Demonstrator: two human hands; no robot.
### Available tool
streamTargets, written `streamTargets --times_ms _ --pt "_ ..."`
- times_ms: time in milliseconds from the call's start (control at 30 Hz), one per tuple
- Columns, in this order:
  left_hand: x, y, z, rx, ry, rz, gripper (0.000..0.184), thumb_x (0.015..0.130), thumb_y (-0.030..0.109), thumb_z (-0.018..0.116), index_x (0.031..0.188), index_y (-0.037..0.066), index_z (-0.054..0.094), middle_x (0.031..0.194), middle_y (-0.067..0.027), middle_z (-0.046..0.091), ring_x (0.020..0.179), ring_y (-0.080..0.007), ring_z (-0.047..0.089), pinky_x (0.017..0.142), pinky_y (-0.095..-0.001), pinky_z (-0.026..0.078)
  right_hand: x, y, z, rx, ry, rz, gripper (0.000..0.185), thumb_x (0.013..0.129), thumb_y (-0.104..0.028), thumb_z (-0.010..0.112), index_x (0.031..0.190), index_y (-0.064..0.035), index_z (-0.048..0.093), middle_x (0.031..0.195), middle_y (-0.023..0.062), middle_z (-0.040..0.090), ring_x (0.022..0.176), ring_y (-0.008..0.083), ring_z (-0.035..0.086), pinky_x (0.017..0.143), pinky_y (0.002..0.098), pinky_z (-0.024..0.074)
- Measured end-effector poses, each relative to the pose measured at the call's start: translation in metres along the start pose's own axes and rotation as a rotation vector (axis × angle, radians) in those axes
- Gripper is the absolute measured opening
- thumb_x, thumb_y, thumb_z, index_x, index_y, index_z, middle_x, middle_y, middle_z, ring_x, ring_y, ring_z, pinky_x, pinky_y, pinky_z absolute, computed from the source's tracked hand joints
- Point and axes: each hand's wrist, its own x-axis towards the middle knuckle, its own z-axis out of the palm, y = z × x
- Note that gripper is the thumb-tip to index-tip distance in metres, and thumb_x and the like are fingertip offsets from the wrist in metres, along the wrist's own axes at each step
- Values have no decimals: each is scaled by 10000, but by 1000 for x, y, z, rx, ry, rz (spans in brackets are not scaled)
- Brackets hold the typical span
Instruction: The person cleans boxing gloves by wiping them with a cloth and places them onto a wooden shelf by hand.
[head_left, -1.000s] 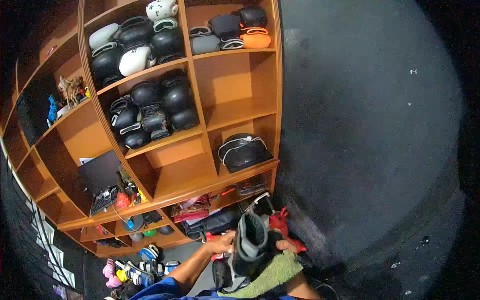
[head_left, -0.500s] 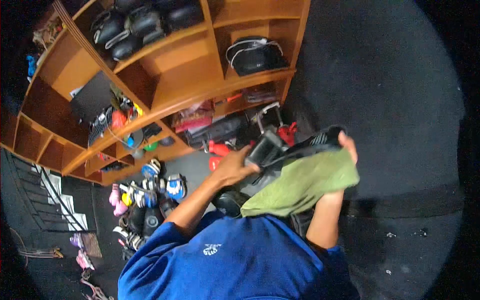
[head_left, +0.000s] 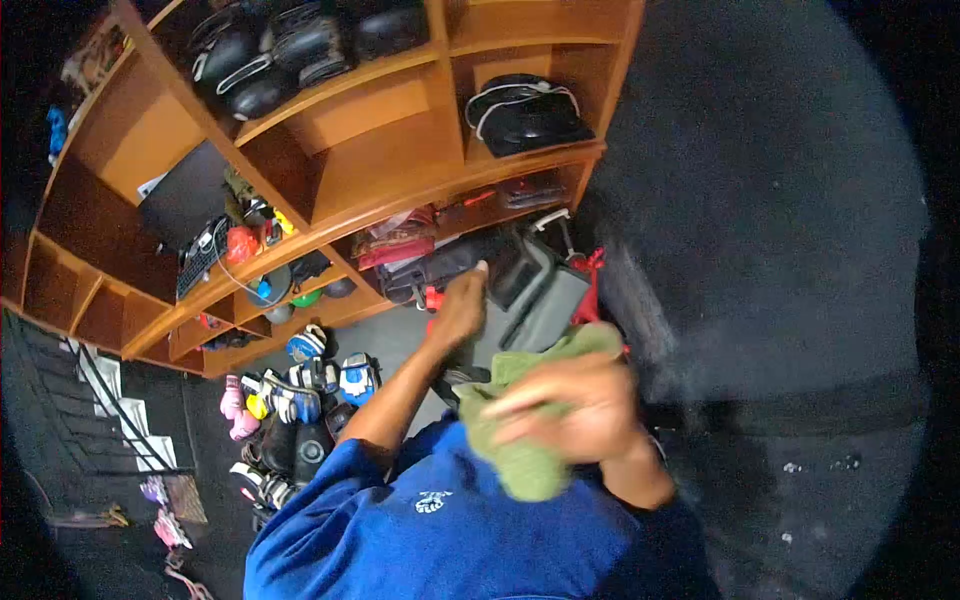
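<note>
In front of my chest my right hand (head_left: 580,405), somewhat blurred, is closed on a green cloth (head_left: 525,465), part of which hangs below the fingers. My left hand (head_left: 462,308) is at the left side of a dark grey padded item (head_left: 548,305), its fingers wrapped at the edge and partly hidden. The padded item stands out beyond the cloth, with a raised strap or flap along it.
A wooden shelf unit (head_left: 400,220) fills the upper left, holding black gloves (head_left: 255,90) and a black bag (head_left: 527,118). Blue and white pads (head_left: 358,380) and pink gloves (head_left: 237,410) lie on the floor at left. A dark wall stands at right.
My right hand has come inward and down with the cloth, off the dark item's right side. The dark item has turned, and my left hand has shifted slightly up and left.
</note>
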Motion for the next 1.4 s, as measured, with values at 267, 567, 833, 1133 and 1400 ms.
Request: streamTargets --times_ms 267,567,833,1133,1400 --pt "30 -48 -29 170 -21 -80 445 920 247 312 1265 2 451 1189 -222 526 1114 -353 497 963 -414 388 -4 56 -19 737 835 138 526 897 -426 443 1293 -80 422 1282 118 466 1151 268 458 979 406 372" --pt "-9 30 -18 88 -373 216 405 878 219 401 1186 -26 495 1174 -259 527 1094 -425 476 935 -431 390 23 152 -2 -369 656 176 516 864 -114 543 1334 -7 359 1393 180 328 1303 303 282 1085 402 198" --pt "-25 17 -76 -29 -257 -389 524 946 435 362 1052 -43 550 1007 -198 601 942 -306 576 806 -381 462 -29 196 37 -107 658 391 455 903 -155 517 1318 -23 387 1352 156 388 1267 276 335 1064 389 235" --pt "-37 82 -84 -410 -544 27 958 762 252 730 1436 -6 99 1479 -169 177 1354 -230 186 1100 -336 151 -18 155 29 -515 491 42 444 830 -178 541 1241 -29 463 1234 174 517 1201 334 433 1016 419 320" --pt "-12 74 -73 -721 -410 128 847 688 33 675 1414 38 238 1299 -95 468 1184 -206 446 1026 -336 318 26 149 -33 -230 894 296 272 926 -194 443 1070 -2 569 996 187 615 993 323 569 866 375 425"
